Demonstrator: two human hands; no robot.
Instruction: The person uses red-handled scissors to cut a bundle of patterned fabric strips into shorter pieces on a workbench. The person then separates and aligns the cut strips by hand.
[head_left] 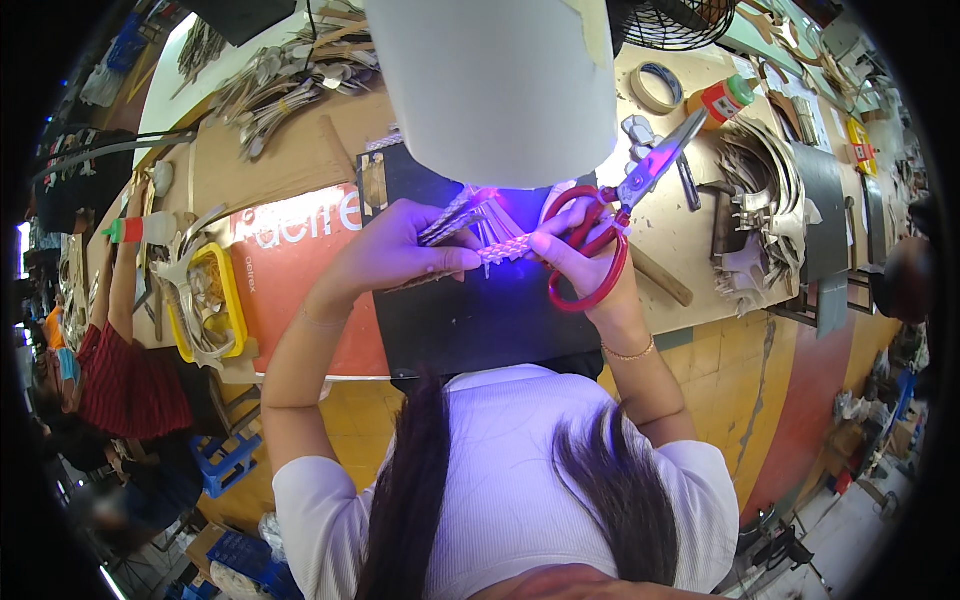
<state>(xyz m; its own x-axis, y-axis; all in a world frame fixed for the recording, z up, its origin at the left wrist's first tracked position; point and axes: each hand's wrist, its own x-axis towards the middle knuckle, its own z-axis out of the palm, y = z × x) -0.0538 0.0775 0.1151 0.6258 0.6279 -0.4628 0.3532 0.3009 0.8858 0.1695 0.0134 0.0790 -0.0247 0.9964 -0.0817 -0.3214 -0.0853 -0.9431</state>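
Head view, and the work sat between two hands under the white lamp (490,85), above the black mat (455,325)! The left hand (425,248) was closed on one stretch of the braided strip (506,249), thumb and fingers pinching. Over on the right hand (585,258), thumb and fingertips nipped the strip's other side, while the red-handled scissors (648,177) hung looped on the fingers, blades aimed up and away from the braid. And the score? Plaiting looked done on the pinched section, but pale loose strands (492,222) fanned out between the hands, so some tidying seemed left. Whether any had been trimmed, nobody could tell through that purple glare.
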